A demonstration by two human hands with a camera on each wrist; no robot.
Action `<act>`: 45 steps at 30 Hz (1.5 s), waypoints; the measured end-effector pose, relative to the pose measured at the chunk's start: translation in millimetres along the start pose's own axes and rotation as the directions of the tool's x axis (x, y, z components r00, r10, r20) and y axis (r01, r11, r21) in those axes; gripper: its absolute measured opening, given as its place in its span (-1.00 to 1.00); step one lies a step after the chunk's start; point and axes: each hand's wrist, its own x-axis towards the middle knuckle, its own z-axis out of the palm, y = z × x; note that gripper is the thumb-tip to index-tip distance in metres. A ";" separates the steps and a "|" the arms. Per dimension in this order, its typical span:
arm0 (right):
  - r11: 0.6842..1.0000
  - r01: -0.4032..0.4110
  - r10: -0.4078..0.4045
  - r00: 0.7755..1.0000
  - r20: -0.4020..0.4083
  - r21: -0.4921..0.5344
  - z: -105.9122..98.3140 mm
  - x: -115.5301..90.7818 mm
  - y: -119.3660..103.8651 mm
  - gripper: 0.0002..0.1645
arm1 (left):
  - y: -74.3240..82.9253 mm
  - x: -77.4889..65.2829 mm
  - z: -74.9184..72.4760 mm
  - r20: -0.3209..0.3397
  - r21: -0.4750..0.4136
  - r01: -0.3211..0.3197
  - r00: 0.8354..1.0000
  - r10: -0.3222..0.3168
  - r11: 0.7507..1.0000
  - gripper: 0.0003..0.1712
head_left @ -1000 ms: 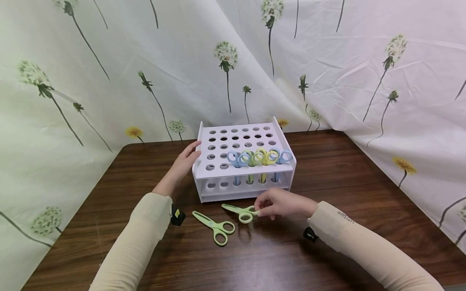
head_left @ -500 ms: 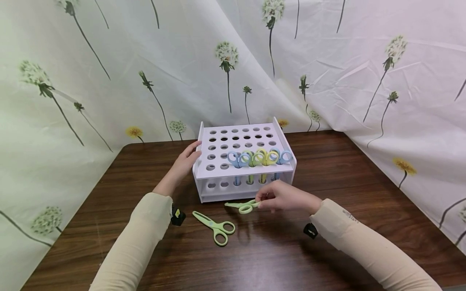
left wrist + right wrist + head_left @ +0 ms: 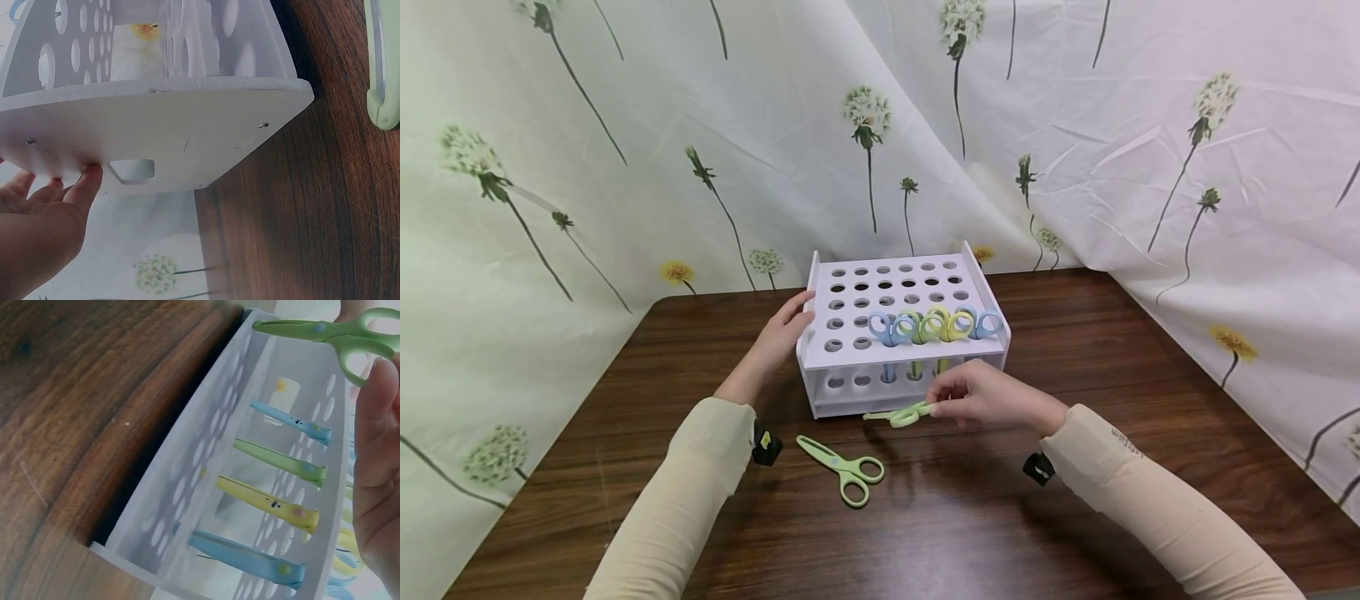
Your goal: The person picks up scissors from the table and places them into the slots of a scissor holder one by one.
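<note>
My right hand [image 3: 981,393] pinches one finger loop of light green scissors [image 3: 901,414], whose blades point left, in front of the white rack [image 3: 917,407]. In the right wrist view the green scissors [image 3: 312,330] cross the rack's far end, thumb at the loop. My left hand [image 3: 782,329] rests its fingers on the rack's left side panel [image 3: 187,131], near a rectangular cutout. Blue, green and yellow scissors stand handles up in the rack's front row, blades [image 3: 269,503] through the holes. A second pair of green scissors [image 3: 844,468] lies on the table.
The rack stands on a dark wood table [image 3: 970,517], towards its back edge. Behind hangs a white curtain [image 3: 775,125] with dandelion prints. The rack's top has rows of round holes, several of them unfilled on the left and at the back.
My right hand has lifted the green scissors off the table and moved them up towards the rack's front; they now lie flatter to the view. My left hand stays at the rack's side.
</note>
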 end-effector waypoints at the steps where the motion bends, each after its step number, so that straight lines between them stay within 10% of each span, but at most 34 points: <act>1: 1.000 -0.001 0.001 1.000 -0.003 0.005 -0.5 0.2 -1.0 -0.88 | 0.1 0.0 0.2 0.000 -0.002 -0.002 1.000 0.002 1.000 -0.44; 19: 0.997 0.044 -0.050 0.995 -0.086 -0.070 -16.4 9.3 -21.5 -0.92 | 18.9 -12.0 2.6 0.024 -0.020 0.019 1.000 -0.019 1.000 -0.42; 45: 0.992 0.113 -0.125 0.967 -0.223 -0.065 -38.3 24.6 -52.2 -0.92 | 0.1 0.7 0.9 0.006 -0.003 -0.009 1.000 0.009 1.000 -0.43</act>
